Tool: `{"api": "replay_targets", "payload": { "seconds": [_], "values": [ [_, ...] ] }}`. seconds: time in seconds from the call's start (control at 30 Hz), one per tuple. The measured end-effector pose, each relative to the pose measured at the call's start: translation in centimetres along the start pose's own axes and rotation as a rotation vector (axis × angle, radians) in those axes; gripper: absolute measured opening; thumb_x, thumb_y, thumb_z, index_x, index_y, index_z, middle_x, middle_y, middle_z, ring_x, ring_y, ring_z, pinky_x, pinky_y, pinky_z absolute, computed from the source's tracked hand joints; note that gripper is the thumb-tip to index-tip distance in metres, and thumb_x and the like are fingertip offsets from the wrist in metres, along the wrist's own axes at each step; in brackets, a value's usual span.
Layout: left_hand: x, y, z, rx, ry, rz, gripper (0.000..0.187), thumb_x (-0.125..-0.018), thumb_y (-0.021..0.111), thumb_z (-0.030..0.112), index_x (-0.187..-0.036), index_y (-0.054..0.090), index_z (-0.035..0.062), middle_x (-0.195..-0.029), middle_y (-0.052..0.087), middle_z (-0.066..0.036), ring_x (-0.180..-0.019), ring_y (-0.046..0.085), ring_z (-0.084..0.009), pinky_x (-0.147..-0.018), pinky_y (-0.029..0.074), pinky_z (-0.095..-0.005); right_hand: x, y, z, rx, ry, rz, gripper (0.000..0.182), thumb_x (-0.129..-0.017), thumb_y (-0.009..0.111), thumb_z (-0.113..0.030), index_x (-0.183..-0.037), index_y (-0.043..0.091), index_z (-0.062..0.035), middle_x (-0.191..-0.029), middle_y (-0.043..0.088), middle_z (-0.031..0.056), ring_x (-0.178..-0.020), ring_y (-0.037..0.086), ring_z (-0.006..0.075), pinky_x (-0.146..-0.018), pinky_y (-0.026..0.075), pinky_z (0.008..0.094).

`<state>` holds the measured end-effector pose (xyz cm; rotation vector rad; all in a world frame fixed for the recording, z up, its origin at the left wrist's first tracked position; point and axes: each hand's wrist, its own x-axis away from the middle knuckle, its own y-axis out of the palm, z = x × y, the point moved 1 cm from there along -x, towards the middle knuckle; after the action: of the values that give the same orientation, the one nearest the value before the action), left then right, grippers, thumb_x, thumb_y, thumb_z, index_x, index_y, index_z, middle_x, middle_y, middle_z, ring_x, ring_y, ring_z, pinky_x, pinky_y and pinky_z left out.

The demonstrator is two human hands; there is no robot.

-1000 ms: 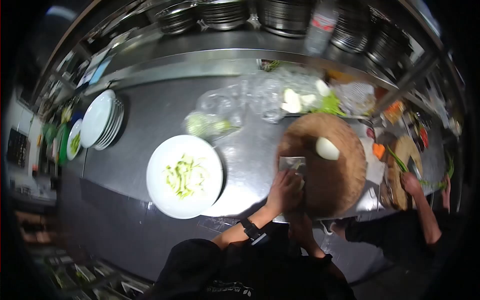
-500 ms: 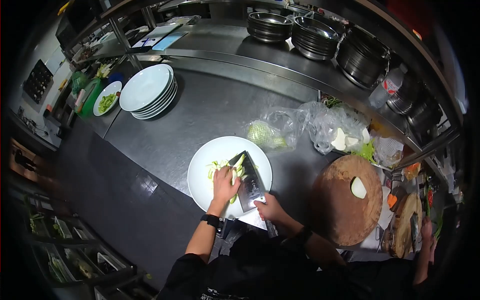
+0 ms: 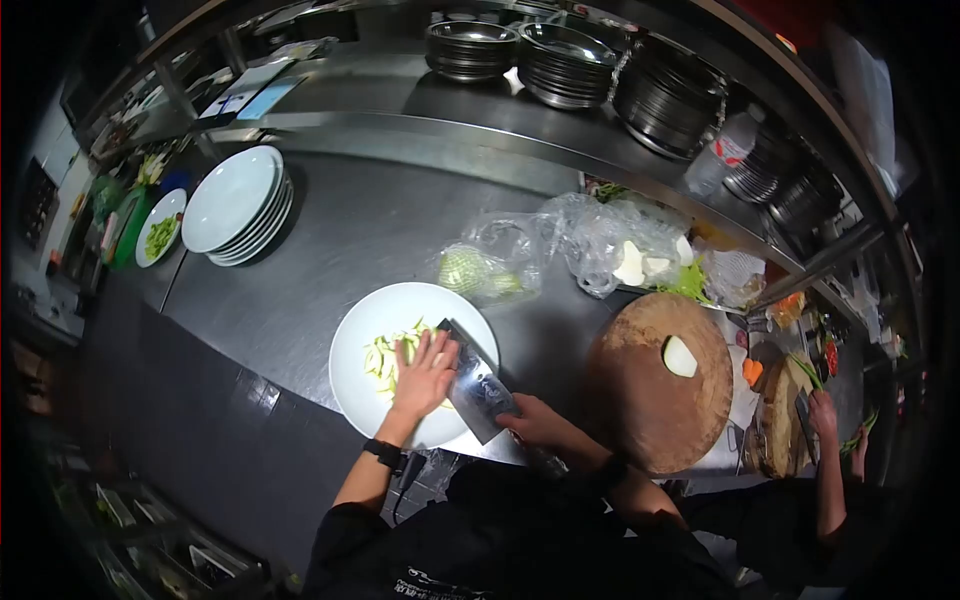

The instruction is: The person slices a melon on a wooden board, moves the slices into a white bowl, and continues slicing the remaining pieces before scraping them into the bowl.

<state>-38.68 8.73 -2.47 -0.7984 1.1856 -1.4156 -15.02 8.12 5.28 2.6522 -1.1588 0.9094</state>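
My right hand [image 3: 530, 420] is closed round the handle of a broad cleaver [image 3: 474, 384], its blade tilted over the right part of a large white plate [image 3: 350, 395]. My left hand [image 3: 424, 372] has its fingers spread against the blade's left side, above pale green slices [image 3: 382, 362] on the plate. Whether the palm touches slices is hidden. To the right of the plate, a pale vegetable piece [image 3: 680, 356] lies on a round wooden board [image 3: 640, 400].
Stacked white plates [image 3: 232, 200] and a dish of green pieces [image 3: 160, 238] stand at left. Plastic bags with vegetables [image 3: 470, 272] lie behind the plate. Metal bowls [image 3: 566, 62] fill the shelf. At right, a co-worker's hand [image 3: 822, 414] is by another board [image 3: 778, 425].
The view has shifted, moving the counter items leftward. My left hand's fingers have spread, and slices that lay along the blade are now off it. The co-worker's hand has moved up beside the second board.
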Motion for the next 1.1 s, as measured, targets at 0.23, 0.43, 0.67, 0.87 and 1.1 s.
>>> {"api": "replay_targets", "payload": {
  "seconds": [0.23,0.43,0.67,0.87,1.1],
  "values": [
    [0.0,1.0,-0.6,-0.143,-0.157,0.133,0.048,-0.093,0.041,0.031,-0.135,0.047,0.0061,-0.147,0.036,-0.015,-0.142,0.018,-0.0341,-0.108,-0.005,-0.0656,9.5,-4.0,2.1,-0.127,0.071,0.094,0.02,-0.09,0.06,-0.02,-0.1,0.056,-0.0029,-0.065,0.054,0.0001,-0.053,0.051,0.0082,-0.047,0.041,0.0254],
    [-7.1,0.1,13.7,0.432,0.231,0.14,0.022,-0.081,0.061,0.012,-0.096,0.06,-0.0028,-0.105,0.06,-0.019,-0.096,0.056,-0.0392,-0.084,0.044,-0.0452,21.7,-10.2,10.0,-0.3,0.013,0.722,0.011,-0.091,0.058,-0.013,-0.098,0.054,-0.005,-0.061,0.053,0.0002,-0.051,0.05,0.0075,-0.046,0.041,0.0226],
    [-16.7,5.0,35.3,0.356,0.474,0.04,0.043,-0.081,0.066,0.02,-0.12,0.054,0.006,-0.123,0.052,-0.017,-0.097,0.058,-0.0412,-0.082,0.05,-0.0448,32.3,-16.4,19.1,-0.536,0.063,0.942,0.012,-0.091,0.056,-0.012,-0.099,0.051,-0.0041,-0.06,0.05,0.0005,-0.047,0.048,0.0094,-0.041,0.039,0.0255],
    [-20.7,10.1,40.1,0.138,0.478,-0.453,0.05,-0.071,0.075,0.018,-0.115,0.055,0.0046,-0.121,0.054,-0.018,-0.106,0.054,-0.0394,-0.084,0.048,-0.0458,35.1,-18.5,29.3,-0.301,0.103,0.844,0.024,-0.086,0.062,-0.019,-0.096,0.056,0.0008,-0.062,0.057,0.0078,-0.052,0.055,0.0151,-0.048,0.043,0.0329],
    [-11.4,7.7,38.3,-0.1,0.719,-0.13,0.027,-0.078,0.061,0.015,-0.105,0.059,0.013,-0.114,0.055,-0.01,-0.108,0.05,-0.0304,-0.083,0.046,-0.0447,35.0,-23.0,23.5,0.118,0.08,0.707,0.028,-0.09,0.055,-0.026,-0.09,0.046,0.0002,-0.081,0.06,0.0269,-0.086,0.058,0.0452,-0.07,0.044,0.05]
  ]
}}
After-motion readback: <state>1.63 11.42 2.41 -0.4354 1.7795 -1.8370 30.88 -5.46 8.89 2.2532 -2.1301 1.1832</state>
